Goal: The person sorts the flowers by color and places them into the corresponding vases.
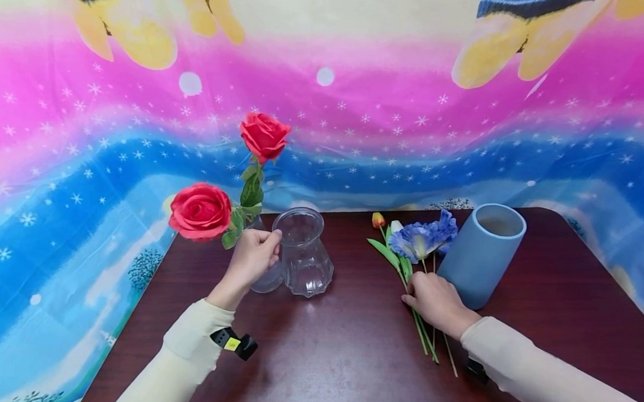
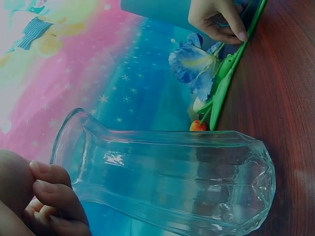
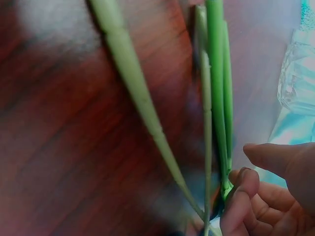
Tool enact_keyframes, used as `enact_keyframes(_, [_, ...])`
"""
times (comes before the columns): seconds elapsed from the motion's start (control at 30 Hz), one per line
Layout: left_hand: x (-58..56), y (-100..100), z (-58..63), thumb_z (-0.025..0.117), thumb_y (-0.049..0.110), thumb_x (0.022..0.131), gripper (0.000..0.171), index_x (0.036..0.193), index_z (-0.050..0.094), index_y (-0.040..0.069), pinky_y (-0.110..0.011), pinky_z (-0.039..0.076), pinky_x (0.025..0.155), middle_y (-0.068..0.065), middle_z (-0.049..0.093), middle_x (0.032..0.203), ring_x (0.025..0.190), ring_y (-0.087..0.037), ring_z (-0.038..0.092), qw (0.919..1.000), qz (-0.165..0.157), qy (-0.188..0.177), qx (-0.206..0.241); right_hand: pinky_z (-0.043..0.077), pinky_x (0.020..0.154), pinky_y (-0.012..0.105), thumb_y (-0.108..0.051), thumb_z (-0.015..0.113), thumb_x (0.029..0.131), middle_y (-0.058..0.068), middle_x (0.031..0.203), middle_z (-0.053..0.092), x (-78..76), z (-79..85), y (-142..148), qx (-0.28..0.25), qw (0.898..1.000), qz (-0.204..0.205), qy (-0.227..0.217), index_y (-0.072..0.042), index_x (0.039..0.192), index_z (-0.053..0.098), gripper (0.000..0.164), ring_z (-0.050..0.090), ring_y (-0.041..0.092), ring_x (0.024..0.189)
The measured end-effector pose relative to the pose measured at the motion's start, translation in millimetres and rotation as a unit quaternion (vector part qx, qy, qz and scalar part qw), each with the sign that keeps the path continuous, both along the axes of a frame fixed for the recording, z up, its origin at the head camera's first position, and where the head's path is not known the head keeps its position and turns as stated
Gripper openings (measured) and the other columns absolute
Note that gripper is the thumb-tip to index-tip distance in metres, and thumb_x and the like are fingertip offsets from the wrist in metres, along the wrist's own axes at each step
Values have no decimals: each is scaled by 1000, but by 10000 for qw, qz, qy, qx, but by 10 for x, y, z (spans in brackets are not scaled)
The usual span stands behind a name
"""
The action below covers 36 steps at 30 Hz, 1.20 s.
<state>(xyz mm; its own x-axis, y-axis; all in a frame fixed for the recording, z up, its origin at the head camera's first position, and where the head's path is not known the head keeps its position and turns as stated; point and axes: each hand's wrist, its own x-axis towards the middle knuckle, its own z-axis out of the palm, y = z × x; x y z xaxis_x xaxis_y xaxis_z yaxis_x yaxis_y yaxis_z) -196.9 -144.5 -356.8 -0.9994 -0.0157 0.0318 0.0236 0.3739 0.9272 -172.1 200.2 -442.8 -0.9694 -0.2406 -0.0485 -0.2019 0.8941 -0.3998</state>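
My left hand [image 1: 252,255] has its fingers curled and pinches at the rim of a clear glass vase [image 1: 307,268]; its fingers partly cover the contact in the left wrist view. Two red roses [image 1: 202,211] rise behind that hand, from about where a second clear glass vase [image 1: 267,279] stands. My right hand [image 1: 437,300] is low over a bunch of stems on the table. In the right wrist view the thumb stands apart while bent fingers touch the green tulip stems [image 3: 216,98]. The bunch includes an orange tulip [image 1: 378,220], a white tulip [image 1: 395,226] and blue flowers [image 1: 422,238].
A tall blue-grey vase [image 1: 481,260] stands just beyond my right hand, close to the blue flowers. Everything rests on a dark reddish-brown table [image 1: 334,361]. Behind it hangs a printed backdrop [image 1: 360,117] with snowflakes.
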Motion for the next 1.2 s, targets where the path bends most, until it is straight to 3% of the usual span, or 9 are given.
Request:
enact_keyframes(0.2, [2,-7,9,52,20,104,50,55,51,7,-21,26,42,4,43,41,40,-10,40,10000,-58,-11,-5,39,49,30,-19,75,90,2,55,51,-16,11,-27,78,9999,-121,-67,-14,65,58,31,49,15,49])
enact_keyframes(0.4, [1,-16,3,52,20,104,50,56,51,7,-21,25,42,4,42,42,41,-11,38,9999,-126,-37,61,40,48,31,-22,76,90,2,56,50,-10,5,-42,374,9992,-156,75,-14,66,57,31,49,16,49])
enact_keyframes(0.67, [-8,-15,-3,53,20,103,50,55,51,8,-21,25,43,4,42,42,42,-11,38,9999,-96,-10,77,43,45,36,-23,79,87,2,57,52,22,-2,-44,948,9930,35,705,-13,69,58,29,51,17,49])
enact_keyframes(0.9, [-23,-16,-21,53,19,103,50,54,50,8,-21,26,43,5,43,42,42,-9,40,9999,-77,8,83,43,44,36,-15,80,84,1,57,55,30,-19,-47,987,9885,245,1119,-15,68,58,27,51,18,47])
enact_keyframes(1.2, [-9,-14,-5,54,19,103,51,53,50,9,-21,25,43,4,43,43,43,-10,39,9999,-91,38,84,44,44,38,-17,77,87,3,54,50,-12,-16,-78,1076,9895,171,953,-13,66,56,31,50,19,46])
